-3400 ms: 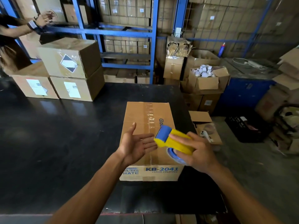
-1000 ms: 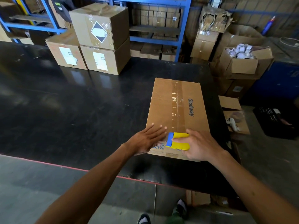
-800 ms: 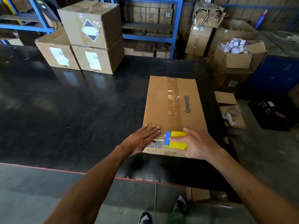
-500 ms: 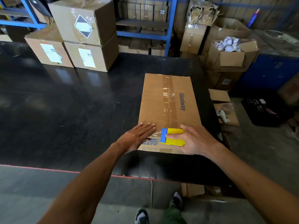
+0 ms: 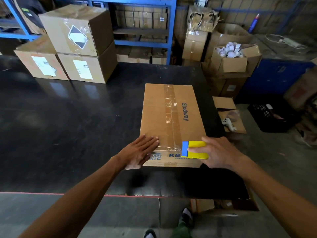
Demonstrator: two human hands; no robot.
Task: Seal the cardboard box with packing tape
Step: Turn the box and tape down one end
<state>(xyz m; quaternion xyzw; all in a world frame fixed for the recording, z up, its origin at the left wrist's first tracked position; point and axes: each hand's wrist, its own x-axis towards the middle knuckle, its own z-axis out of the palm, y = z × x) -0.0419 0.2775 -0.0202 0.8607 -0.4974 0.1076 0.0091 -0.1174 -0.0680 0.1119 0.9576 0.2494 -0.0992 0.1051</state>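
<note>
A long brown cardboard box [image 5: 154,114] printed "Glodway" lies on the black table [image 5: 68,126], with clear tape running down its middle seam. My left hand [image 5: 139,152] lies flat, fingers spread, on the box's near left corner. My right hand [image 5: 217,152] grips a yellow and blue tape dispenser [image 5: 195,150] at the box's near edge, right of the seam. A strip of clear tape [image 5: 169,148] stretches along that edge from the dispenser towards my left hand.
Three sealed cartons [image 5: 75,47] are stacked at the table's far left. Blue shelving [image 5: 142,30] stands behind. On the right, beyond the table edge, are an open carton of white rolls [image 5: 231,55], a low box [image 5: 229,115] and a black crate [image 5: 269,115]. The table's red-edged front [image 5: 51,193] is near me.
The dispenser has slid right along the box's near edge, away from my left hand, with tape stretched out behind it. Earlier both hands came down from above the box onto it.
</note>
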